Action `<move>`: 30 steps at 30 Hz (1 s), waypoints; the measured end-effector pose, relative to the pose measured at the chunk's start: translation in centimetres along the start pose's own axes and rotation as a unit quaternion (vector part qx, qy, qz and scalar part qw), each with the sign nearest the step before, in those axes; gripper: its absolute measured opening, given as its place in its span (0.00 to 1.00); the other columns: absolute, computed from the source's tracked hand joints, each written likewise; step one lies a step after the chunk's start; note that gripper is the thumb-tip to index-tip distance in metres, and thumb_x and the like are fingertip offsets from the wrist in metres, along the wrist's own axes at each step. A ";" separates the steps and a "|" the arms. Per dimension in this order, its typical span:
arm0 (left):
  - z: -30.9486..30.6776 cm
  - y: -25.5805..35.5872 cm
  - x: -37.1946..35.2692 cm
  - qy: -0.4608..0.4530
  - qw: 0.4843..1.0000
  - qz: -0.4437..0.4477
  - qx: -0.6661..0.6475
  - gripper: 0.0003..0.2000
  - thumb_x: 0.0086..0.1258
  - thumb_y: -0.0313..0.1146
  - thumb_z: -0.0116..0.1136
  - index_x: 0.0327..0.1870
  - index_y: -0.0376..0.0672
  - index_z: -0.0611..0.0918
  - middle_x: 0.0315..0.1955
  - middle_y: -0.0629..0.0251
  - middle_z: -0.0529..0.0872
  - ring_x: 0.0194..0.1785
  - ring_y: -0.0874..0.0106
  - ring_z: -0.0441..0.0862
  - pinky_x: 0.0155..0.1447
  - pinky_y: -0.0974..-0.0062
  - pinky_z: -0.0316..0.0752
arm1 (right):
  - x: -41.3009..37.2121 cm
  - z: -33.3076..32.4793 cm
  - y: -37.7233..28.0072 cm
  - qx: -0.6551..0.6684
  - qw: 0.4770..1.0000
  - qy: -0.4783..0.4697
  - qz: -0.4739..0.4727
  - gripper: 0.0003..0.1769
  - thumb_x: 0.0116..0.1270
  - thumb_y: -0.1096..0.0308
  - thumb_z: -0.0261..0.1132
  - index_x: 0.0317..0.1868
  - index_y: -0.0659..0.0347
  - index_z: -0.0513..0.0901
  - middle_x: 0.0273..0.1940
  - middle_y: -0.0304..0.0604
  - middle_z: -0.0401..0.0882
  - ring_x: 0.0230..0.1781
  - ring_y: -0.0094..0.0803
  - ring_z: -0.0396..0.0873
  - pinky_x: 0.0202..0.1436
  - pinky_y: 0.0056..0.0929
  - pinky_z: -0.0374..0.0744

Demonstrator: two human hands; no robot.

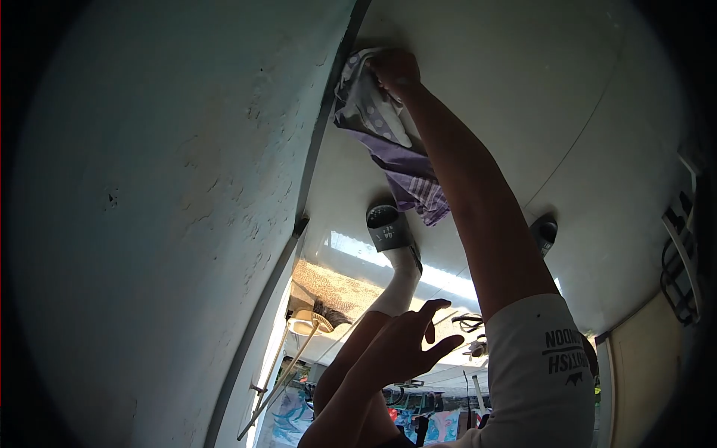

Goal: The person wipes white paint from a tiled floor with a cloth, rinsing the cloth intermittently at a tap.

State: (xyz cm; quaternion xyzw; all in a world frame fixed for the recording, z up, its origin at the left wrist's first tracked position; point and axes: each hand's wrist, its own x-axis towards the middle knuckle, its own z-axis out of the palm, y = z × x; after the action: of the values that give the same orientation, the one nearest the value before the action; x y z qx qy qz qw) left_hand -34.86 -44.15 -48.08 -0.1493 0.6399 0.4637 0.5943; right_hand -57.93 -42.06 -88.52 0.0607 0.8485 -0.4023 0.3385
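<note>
My right hand [396,71] reaches far forward along the floor, its fingers closed on a bunched cloth [407,160]. The cloth is purple and white, with pale dots in one part and checks at its trailing end. It lies against the dark strip at the foot of the wall; the fingertips are partly hidden in its folds. My left hand [414,336] is in front of my left leg, holding nothing, with its fingers apart. Just beyond it is my left foot in a dark slide sandal [387,228].
A pale, chipped wall [187,187] rises on the left. My other sandal [545,233] stands on the glossy floor [478,89]. Behind me are a doorway with bright light, a long-handled broom [310,322] and loose footwear [469,322]. Dark and white frame-like items [678,261] stand at right.
</note>
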 end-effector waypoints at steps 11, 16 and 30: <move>1.7 -1.1 -0.2 -0.023 0.999 0.003 -0.027 0.33 0.69 0.48 0.70 0.67 0.36 0.74 0.28 0.61 0.87 0.33 0.70 0.88 0.43 0.72 0.80 | -14.0 4.3 9.0 -0.062 0.995 0.069 0.045 0.18 0.64 0.51 0.69 0.39 0.58 0.90 0.42 0.53 0.88 0.46 0.51 0.87 0.55 0.44 0.83; 0.7 -0.9 0.0 -0.028 1.000 -0.003 -0.011 0.33 0.70 0.47 0.69 0.68 0.34 0.73 0.27 0.61 0.87 0.35 0.69 0.88 0.44 0.73 0.80 | -11.1 0.5 5.9 0.090 0.986 0.137 0.034 0.16 0.63 0.53 0.70 0.40 0.57 0.88 0.40 0.51 0.88 0.44 0.50 0.87 0.52 0.44 0.83; -0.4 -0.3 -0.9 -0.034 0.999 -0.001 -0.042 0.34 0.68 0.49 0.70 0.68 0.37 0.73 0.26 0.60 0.84 0.34 0.68 0.86 0.44 0.71 0.79 | -6.9 -1.1 4.8 0.031 0.981 0.187 0.032 0.15 0.62 0.55 0.71 0.40 0.58 0.86 0.39 0.51 0.88 0.43 0.50 0.87 0.52 0.46 0.83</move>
State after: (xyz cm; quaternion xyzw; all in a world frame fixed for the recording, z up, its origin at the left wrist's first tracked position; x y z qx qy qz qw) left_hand -34.62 -44.98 -47.44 -0.1590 0.5989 0.4941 0.6098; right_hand -51.42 -36.85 -86.80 0.1718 0.8815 -0.3992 0.1848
